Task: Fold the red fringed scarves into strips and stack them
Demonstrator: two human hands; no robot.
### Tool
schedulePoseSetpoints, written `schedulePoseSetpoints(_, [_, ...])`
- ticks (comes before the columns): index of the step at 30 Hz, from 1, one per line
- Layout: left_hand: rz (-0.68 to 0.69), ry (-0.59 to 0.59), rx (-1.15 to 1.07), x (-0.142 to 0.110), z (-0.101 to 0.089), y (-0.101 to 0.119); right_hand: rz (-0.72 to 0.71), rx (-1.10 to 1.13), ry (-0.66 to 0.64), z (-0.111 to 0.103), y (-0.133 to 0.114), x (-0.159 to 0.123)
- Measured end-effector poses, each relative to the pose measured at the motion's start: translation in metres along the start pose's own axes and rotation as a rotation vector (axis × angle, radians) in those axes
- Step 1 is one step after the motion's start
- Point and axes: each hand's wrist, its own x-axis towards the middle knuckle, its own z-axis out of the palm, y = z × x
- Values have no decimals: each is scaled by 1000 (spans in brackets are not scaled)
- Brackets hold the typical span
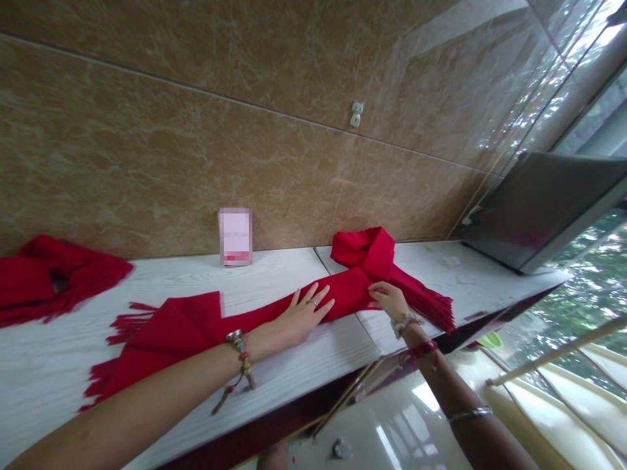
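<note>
Head view: a red scarf is laid across the counter, from the lower left to right of centre, where a loop is formed. Near the centre it is pressed by the left hand, fingers spread wide; its edge is seemingly pinched by the right hand, drawn narrow. The step is judged to be arranging; steady pressure and a light pull appear to be required next.

Brown marbled wall tiles — glossy pale floor below — daylit greenery at right.
</note>
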Motion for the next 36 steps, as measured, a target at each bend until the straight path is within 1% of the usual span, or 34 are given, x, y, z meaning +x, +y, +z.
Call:
schedulePoseSetpoints(2, [20, -26, -6, 0, -3, 0, -29, -56, -2, -3, -2, 4])
schedulePoseSetpoints(4, [13, -6, -48, 2, -8, 1, -78, -107, 17, -5, -9, 9])
schedulePoseSetpoints(5, [1, 36, -73, 5, -11, 2, -141, -144, 37, -5, -15, 11])
schedulePoseSetpoints(7, [-24, 147, -101, 12, -16, 2, -338, -259, 67, -1, -27, 15])
schedulePoseSetpoints(9, [-38, 219, -93, 20, -15, 1, -543, -425, 24, 8, -39, 18])
schedulePoseSetpoints(10, [-32, 225, -85, 24, -12, -1, -599, -518, -36, 14, -42, 19])
schedulePoseSetpoints(11, [-17, 218, -79, 27, -7, -3, -608, -604, -116, 19, -43, 20])
schedulePoseSetpoints(13, [21, 200, -77, 31, 5, -9, -566, -739, -274, 30, -36, 21])
schedulePoseSetpoints(15, [53, 212, -82, 32, 17, -14, -543, -781, -368, 38, -21, 22])
schedulePoseSetpoints(18, [88, 232, -93, 31, 26, -18, -579, -727, -383, 42, 2, 23])
schedulePoseSetpoints(21, [111, 225, -101, 31, 26, -20, -565, -713, -386, 43, 10, 23])
schedulePoseSetpoints(25, [96, 225, -110, 30, 21, -18, -484, -767, -431, 41, -3, 23])
schedulePoseSetpoints(29, [101, 172, -116, 21, 16, -16, -401, -825, -455, 38, -17, 20])
schedulePoseSetpoints(33, [157, 125, -120, 10, 17, -17, -391, -820, -466, 38, -17, 17])
schedulePoseSetpoints(36, [172, 102, -128, 7, 18, -18, -378, -827, -465, 38, -19, 16])
